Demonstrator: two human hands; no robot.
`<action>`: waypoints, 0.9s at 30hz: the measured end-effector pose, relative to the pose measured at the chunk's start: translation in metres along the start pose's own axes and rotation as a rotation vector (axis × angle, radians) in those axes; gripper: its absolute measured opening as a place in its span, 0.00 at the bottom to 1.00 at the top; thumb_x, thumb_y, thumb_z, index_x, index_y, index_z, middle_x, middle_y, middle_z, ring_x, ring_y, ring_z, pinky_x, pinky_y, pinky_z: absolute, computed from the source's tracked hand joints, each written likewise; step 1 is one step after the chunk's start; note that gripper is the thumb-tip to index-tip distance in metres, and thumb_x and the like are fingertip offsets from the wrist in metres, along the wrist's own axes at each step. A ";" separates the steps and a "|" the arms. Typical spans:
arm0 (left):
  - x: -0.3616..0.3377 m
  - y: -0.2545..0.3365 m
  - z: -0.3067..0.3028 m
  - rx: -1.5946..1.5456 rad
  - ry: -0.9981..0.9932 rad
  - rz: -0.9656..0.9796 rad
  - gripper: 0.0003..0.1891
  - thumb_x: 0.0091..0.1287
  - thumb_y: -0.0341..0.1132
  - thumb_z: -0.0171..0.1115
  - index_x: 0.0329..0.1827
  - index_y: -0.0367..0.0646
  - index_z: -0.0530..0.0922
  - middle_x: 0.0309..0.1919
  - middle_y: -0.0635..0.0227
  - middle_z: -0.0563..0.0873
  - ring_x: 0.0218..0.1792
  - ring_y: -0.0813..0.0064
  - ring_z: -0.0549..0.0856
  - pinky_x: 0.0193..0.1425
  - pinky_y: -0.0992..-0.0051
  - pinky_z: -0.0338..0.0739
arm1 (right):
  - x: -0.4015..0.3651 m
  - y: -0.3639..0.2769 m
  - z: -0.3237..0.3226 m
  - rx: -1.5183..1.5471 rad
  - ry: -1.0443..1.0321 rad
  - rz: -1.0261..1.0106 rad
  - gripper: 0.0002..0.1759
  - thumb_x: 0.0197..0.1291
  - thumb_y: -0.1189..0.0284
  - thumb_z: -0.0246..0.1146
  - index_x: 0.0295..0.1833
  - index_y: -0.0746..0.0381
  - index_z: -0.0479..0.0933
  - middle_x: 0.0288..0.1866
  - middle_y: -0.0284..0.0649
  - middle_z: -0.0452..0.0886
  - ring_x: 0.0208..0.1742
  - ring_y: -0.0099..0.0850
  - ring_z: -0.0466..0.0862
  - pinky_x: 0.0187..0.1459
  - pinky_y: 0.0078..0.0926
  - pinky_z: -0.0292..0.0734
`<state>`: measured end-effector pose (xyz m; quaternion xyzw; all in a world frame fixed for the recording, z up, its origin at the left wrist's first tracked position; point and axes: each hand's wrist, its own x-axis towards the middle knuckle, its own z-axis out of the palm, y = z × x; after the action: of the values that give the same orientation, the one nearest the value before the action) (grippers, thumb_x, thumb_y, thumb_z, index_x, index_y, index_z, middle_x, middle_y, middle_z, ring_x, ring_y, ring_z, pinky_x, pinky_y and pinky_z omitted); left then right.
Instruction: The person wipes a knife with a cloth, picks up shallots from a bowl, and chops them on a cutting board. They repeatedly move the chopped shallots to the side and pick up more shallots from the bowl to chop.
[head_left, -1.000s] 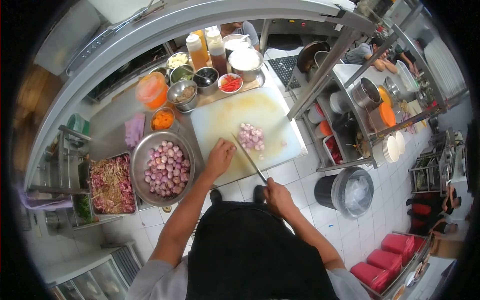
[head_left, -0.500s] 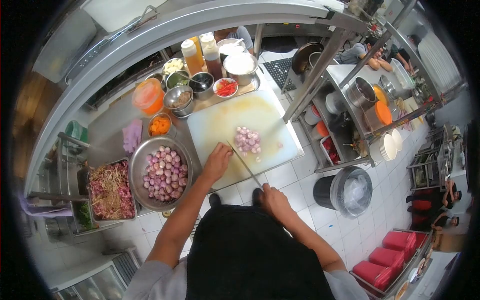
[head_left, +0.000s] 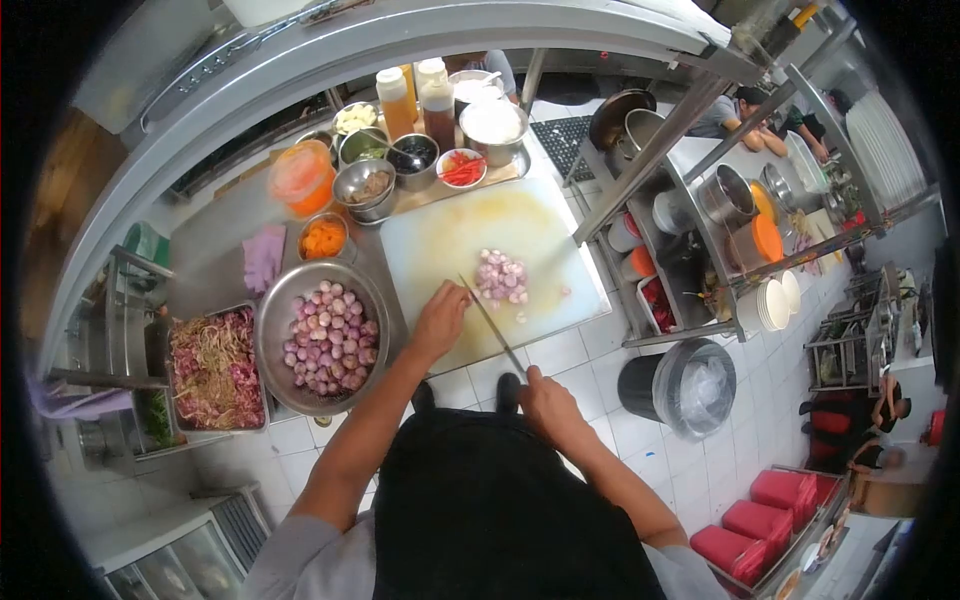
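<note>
My right hand [head_left: 553, 408] is wrapped round the handle of a knife [head_left: 494, 328]. Its blade slants up and left over the white cutting board [head_left: 420, 235], the tip beside my left hand. My left hand [head_left: 441, 318] rests at the board's near left part with its fingers curled in; what they hold, if anything, is hidden. Right of the blade lies a heap of peeled shallots [head_left: 502, 277], with a few loose pieces near it. To the left, a large steel bowl [head_left: 268, 372] holds many more shallots [head_left: 330, 336].
Behind the board stand squeeze bottles [head_left: 396, 105], small steel bowls and a bowl of red chillies [head_left: 461, 168]. A tray of peelings [head_left: 216, 372] and purple gloves [head_left: 263, 258] are at left. A lined bin [head_left: 697, 388] stands right; other people are farther off.
The view has shifted slightly. Both hands and the knife keep nearly the same place at the board, and the shallot heap looks unchanged.
</note>
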<state>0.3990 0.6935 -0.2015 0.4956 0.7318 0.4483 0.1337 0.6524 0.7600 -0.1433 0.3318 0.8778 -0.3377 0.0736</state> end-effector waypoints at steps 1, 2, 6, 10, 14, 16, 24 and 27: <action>-0.001 -0.002 0.001 0.008 0.016 0.020 0.06 0.75 0.28 0.54 0.47 0.36 0.78 0.42 0.51 0.76 0.44 0.45 0.80 0.52 0.56 0.75 | -0.002 0.000 0.002 -0.001 -0.005 0.002 0.14 0.69 0.71 0.56 0.54 0.67 0.67 0.38 0.65 0.82 0.40 0.66 0.83 0.44 0.62 0.79; -0.002 -0.004 0.001 0.017 0.032 0.038 0.06 0.75 0.28 0.53 0.47 0.36 0.78 0.42 0.50 0.76 0.45 0.45 0.80 0.52 0.56 0.75 | -0.005 -0.002 0.005 0.004 0.012 0.000 0.14 0.69 0.71 0.56 0.54 0.67 0.67 0.38 0.64 0.82 0.41 0.66 0.83 0.44 0.62 0.78; -0.001 -0.007 0.004 -0.016 0.036 0.058 0.07 0.76 0.28 0.52 0.47 0.36 0.77 0.43 0.49 0.76 0.46 0.44 0.79 0.53 0.55 0.75 | 0.013 0.000 0.026 0.059 0.081 -0.039 0.12 0.69 0.71 0.55 0.52 0.67 0.67 0.37 0.64 0.82 0.40 0.66 0.83 0.43 0.62 0.78; -0.002 -0.013 0.003 0.009 0.012 0.029 0.06 0.74 0.27 0.52 0.47 0.36 0.76 0.43 0.50 0.77 0.45 0.44 0.80 0.51 0.54 0.76 | 0.004 -0.021 0.000 0.028 -0.015 0.054 0.11 0.69 0.72 0.55 0.51 0.67 0.67 0.37 0.65 0.83 0.40 0.66 0.83 0.43 0.62 0.77; -0.001 -0.016 0.004 0.009 0.011 0.038 0.06 0.71 0.25 0.52 0.47 0.36 0.76 0.43 0.52 0.78 0.45 0.45 0.82 0.49 0.53 0.77 | -0.002 -0.016 0.010 0.066 0.011 0.052 0.11 0.69 0.72 0.54 0.50 0.67 0.67 0.35 0.65 0.83 0.39 0.66 0.83 0.43 0.62 0.77; 0.000 -0.016 0.004 0.023 0.020 0.069 0.06 0.72 0.25 0.52 0.47 0.37 0.76 0.43 0.52 0.78 0.45 0.45 0.82 0.48 0.53 0.77 | 0.006 -0.006 0.024 0.078 0.031 0.051 0.10 0.69 0.71 0.54 0.50 0.67 0.67 0.34 0.64 0.83 0.39 0.66 0.83 0.43 0.63 0.77; -0.001 -0.012 0.002 0.035 -0.007 0.005 0.07 0.75 0.27 0.49 0.45 0.35 0.76 0.41 0.49 0.75 0.43 0.42 0.79 0.49 0.54 0.75 | -0.005 -0.029 -0.006 0.025 -0.030 0.081 0.11 0.69 0.70 0.55 0.49 0.67 0.66 0.33 0.63 0.83 0.39 0.65 0.83 0.43 0.62 0.76; 0.000 -0.013 0.004 0.019 -0.010 0.041 0.07 0.76 0.27 0.49 0.47 0.35 0.76 0.42 0.49 0.76 0.43 0.43 0.80 0.49 0.53 0.76 | 0.012 -0.011 0.024 0.083 0.040 0.014 0.12 0.70 0.70 0.56 0.49 0.67 0.66 0.32 0.63 0.82 0.38 0.65 0.83 0.42 0.63 0.76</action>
<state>0.3934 0.6940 -0.2143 0.5140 0.7251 0.4414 0.1235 0.6345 0.7449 -0.1597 0.3475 0.8618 -0.3668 0.0447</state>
